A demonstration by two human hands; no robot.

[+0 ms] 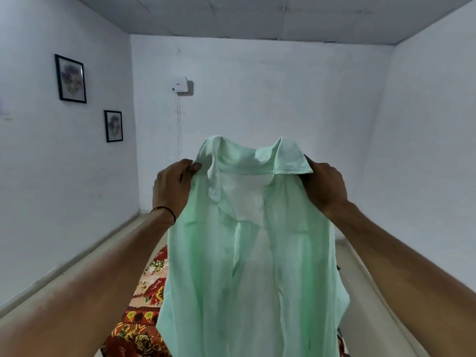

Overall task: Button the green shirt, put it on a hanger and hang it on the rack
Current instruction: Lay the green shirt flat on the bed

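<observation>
I hold a pale green shirt (pixel 288 253) up in the air in front of me, collar at the top, its front open down the middle. My left hand (pixel 171 186) pinches the shirt's left shoulder beside the collar. At the other shoulder, under the collar flap, my right hand (pixel 323 184) grips the fabric. The shirt hangs straight down and its lower part runs out of the bottom of the view. No hanger or rack is in view.
A red and yellow floral cloth (pixel 146 300) lies below the shirt. White walls enclose a narrow room with two framed pictures (pixel 70 78) on the left wall and a white wall box (pixel 181 85) with a cable on the far wall.
</observation>
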